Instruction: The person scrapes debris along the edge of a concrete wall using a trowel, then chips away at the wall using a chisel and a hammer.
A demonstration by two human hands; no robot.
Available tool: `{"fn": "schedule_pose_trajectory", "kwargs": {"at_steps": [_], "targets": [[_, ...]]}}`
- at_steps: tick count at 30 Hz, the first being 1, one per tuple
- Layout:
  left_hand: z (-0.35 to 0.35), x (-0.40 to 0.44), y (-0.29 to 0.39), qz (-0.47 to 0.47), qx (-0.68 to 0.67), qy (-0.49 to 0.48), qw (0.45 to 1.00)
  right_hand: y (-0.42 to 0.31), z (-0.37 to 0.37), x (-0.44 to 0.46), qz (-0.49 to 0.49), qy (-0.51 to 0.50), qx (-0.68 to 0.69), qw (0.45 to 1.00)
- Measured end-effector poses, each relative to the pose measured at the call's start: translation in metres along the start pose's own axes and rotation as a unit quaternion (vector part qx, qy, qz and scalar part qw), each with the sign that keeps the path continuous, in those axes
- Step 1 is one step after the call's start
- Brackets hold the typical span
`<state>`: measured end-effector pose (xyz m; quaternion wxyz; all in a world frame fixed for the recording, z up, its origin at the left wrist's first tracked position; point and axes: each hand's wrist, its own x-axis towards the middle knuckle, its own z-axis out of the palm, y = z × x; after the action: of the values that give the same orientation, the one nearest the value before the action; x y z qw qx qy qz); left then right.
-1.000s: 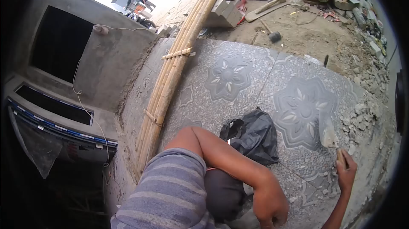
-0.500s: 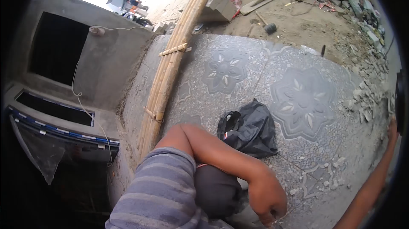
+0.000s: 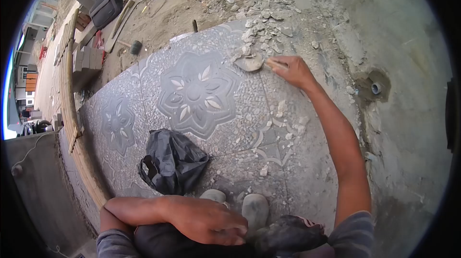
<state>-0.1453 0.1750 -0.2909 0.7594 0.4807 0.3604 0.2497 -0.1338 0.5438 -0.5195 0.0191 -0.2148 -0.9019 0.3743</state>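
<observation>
My right hand point(image 3: 294, 70) is closed round the handle of a trowel, and its blade point(image 3: 250, 63) lies on the patterned floor tiles point(image 3: 197, 95) beside a heap of grey rubble point(image 3: 266, 32). Low in the view, my left hand point(image 3: 211, 222) hangs over my knee with its fingers curled in and nothing visible in them. Above that hand, a crumpled black plastic bag point(image 3: 174, 159) sits on the tiles. The toes of two dusty shoes point(image 3: 255, 209) show beside my left hand.
Tied bamboo poles point(image 3: 69, 90) run down the left side. Beyond the tiles are a mallet point(image 3: 136, 47), a dark bag point(image 3: 106, 10) and stacked blocks point(image 3: 87, 61). At right, a pipe end point(image 3: 376, 88) sticks out of a concrete wall.
The view has swung to the right. My right hand has come from the right edge to the rubble heap with the trowel. My left hand stays curled near my knee.
</observation>
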Motion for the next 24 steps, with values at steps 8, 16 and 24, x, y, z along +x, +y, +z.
{"fn": "schedule_pose_trajectory", "kwargs": {"at_steps": [8, 16, 24], "targets": [[-0.001, -0.023, -0.002, -0.044, 0.002, -0.018, 0.999, -0.033, -0.091, 0.065, 0.119, 0.016, 0.187, 0.975], [0.003, -0.023, -0.004, -0.057, -0.021, -0.029, 0.998, -0.026, 0.005, 0.031, 0.025, -0.097, 0.165, 0.981], [-0.005, -0.027, 0.007, -0.062, -0.005, -0.013, 0.998, -0.022, -0.086, 0.073, 0.049, 0.066, 0.123, 0.989]]}}
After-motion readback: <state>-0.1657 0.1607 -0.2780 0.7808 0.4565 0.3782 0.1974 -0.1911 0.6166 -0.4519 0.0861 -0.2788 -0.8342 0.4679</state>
